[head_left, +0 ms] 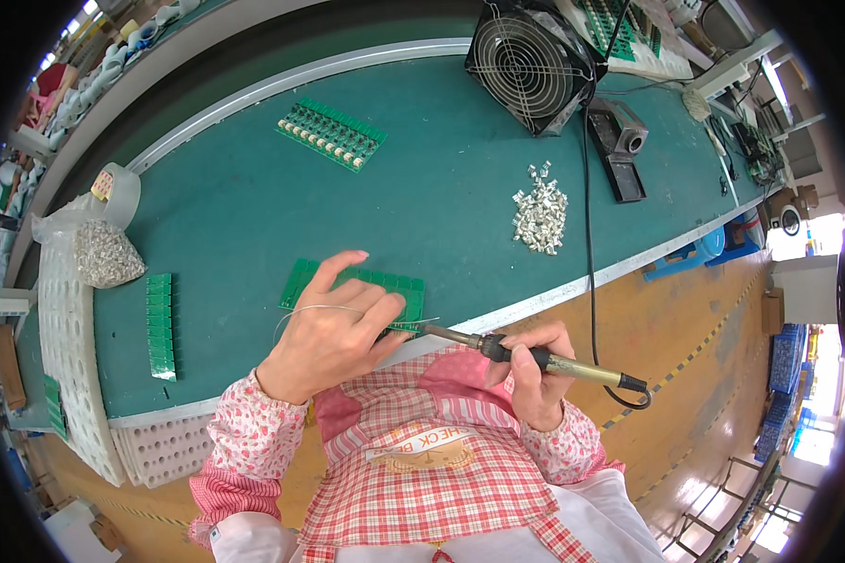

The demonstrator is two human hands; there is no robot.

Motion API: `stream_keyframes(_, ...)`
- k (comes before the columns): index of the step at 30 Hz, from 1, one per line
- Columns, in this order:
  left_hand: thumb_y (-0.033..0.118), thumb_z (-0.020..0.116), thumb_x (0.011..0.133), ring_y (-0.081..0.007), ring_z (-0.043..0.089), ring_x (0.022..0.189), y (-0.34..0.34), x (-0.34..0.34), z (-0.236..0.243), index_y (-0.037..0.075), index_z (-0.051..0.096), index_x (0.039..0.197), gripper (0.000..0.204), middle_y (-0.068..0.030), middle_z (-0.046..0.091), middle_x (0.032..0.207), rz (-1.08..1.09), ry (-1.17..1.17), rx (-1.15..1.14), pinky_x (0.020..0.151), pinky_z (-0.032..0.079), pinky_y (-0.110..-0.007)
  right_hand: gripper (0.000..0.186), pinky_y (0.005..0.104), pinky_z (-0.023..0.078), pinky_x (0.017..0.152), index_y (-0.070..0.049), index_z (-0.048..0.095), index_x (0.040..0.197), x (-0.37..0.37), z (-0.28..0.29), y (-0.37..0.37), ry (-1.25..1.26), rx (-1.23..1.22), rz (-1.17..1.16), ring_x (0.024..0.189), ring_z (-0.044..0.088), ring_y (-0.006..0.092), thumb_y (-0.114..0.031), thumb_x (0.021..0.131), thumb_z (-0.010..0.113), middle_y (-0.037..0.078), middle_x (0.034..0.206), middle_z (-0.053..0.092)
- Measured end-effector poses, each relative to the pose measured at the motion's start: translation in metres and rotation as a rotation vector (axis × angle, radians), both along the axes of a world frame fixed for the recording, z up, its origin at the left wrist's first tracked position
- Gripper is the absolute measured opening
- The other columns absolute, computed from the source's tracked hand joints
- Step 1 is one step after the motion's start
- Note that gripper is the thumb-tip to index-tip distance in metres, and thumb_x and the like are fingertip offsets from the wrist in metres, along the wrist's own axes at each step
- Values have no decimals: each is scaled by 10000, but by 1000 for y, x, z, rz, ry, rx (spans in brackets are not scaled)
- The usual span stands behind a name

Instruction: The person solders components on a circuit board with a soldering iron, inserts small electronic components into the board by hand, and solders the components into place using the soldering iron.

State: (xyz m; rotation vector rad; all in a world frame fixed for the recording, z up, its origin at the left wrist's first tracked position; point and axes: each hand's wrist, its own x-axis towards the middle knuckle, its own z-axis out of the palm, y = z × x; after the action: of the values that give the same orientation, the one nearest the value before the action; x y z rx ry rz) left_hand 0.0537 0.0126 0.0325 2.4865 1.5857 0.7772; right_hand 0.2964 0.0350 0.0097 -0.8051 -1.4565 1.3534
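Note:
My right hand [538,377] grips a soldering iron [582,369] by its handle, the tip pointing left. The tip meets the edge of a green circuit board panel [300,279] near the front of the bench. Thin solder wire [291,313] curves over the back of my left hand [333,330], whose thumb and some fingers close on it while one finger stretches forward. The wire's end comes out beside the iron's tip. My left hand hides much of the panel's near part.
Small metal parts [541,211] lie heaped at the right, near an iron stand [620,150] and a black fan [526,66]. The iron's cord [589,206] crosses the bench edge. Populated boards [333,134] lie behind; another board strip [161,324] and a parts bag [105,253] stand left.

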Motion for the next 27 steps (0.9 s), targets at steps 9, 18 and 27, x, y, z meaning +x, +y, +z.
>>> stream_keyframes(9, 164, 794, 651, -179, 618, 680, 7, -1, 15, 84, 598, 815, 268, -26, 632, 728, 0, -19, -21, 960, 423, -426, 174, 261, 461, 550, -16, 629, 970, -14, 3, 16, -332, 335, -158, 626, 576, 146, 46, 808, 644, 96, 787, 611)
stream_keyframes(18, 202, 752, 733, -182, 630, 675, 12, -3, 13, 102, 609, 859, 215, -12, 636, 705, 17, -87, -19, 978, 402, -401, 342, 342, 456, 609, -130, 669, 981, -45, -6, 21, -617, 472, -38, 691, 534, 233, -178, 677, 819, 74, 826, 480)
stream_keyframes(27, 311, 744, 759, -206, 645, 708, 19, -12, 18, 87, 612, 876, 285, -40, 654, 733, 7, -73, -64, 987, 393, -419, 260, 340, 444, 618, -135, 684, 913, -55, -10, 35, -582, 489, -89, 689, 533, 227, -49, 681, 765, 47, 778, 510)
